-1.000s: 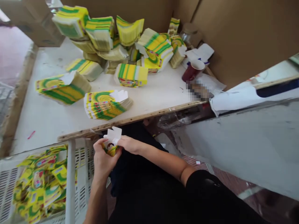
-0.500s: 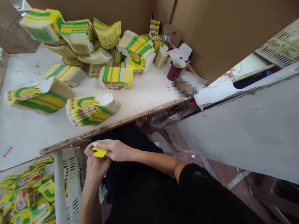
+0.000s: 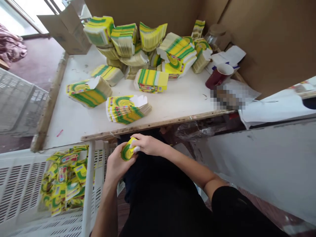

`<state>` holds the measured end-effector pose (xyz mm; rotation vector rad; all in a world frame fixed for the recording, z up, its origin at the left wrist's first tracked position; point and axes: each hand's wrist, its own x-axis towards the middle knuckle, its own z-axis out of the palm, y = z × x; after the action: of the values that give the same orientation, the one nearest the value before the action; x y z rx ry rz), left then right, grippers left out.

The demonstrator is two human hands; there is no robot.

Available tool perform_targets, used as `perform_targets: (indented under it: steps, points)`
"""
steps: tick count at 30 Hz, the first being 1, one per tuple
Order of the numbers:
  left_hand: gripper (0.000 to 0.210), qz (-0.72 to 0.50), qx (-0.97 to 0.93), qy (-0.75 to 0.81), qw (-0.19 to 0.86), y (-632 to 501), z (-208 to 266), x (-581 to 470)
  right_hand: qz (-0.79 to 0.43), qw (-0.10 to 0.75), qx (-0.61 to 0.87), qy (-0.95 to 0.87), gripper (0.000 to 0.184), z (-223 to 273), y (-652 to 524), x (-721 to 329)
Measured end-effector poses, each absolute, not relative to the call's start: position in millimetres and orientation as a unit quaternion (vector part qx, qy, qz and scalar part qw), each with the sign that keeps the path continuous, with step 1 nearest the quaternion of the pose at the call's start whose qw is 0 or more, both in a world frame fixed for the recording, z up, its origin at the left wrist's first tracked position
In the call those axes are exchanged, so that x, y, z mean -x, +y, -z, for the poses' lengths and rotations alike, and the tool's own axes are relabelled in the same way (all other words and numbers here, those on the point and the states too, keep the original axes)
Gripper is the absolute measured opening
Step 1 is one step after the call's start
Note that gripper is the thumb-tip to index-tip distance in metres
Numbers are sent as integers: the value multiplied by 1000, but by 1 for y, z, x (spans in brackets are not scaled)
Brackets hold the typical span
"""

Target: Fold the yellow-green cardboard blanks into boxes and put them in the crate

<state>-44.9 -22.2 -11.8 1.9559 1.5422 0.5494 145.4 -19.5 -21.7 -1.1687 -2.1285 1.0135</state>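
A small yellow and green carton is between my two hands, over my lap just below the table's front edge. My left hand is wrapped round its left side. At the carton's upper right end, my right hand pinches the yellow flap, with white showing at the fingertips. Nearest on the table lies a fanned stack of flattened cartons. Below and to the left, a white plastic basket holds many yellow cartons.
More carton stacks are piled at the back of the white table. A dark red mug and a glass jar stand at the right. An open cardboard box sits at the far left corner, and a grey panel rises on my right.
The view has swung left, bringing more of the basket and floor into sight. The carton in my hands has turned, so its green and yellow swirl face now shows.
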Motion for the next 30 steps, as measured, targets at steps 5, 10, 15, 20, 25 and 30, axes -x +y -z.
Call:
perform_targets:
  steps: [5, 10, 15, 20, 25, 30]
  points:
    - [46, -208, -753, 558, 281, -16, 12, 47, -377, 246, 400, -798, 12, 17, -9, -151]
    - [46, -238, -752, 579, 207, -15, 17, 52, -391, 319, 436, -745, 21, 22, -10, -125]
    - [60, -283, -685, 654, 152, -12, 11, 101, -330, 415, 399, -749, 54, 0, 23, -125]
    - [90, -328, -557, 763, -4, -13, 4, 164, -175, 338, 614, -691, 40, -26, 76, -151]
    - [72, -328, -561, 744, 157, -22, 19, 148, -167, 228, 656, -700, 35, -27, 97, -159]
    - [60, -365, -573, 625, 384, -17, 30, 85, -153, 308, 629, -697, 44, -36, 78, -152]
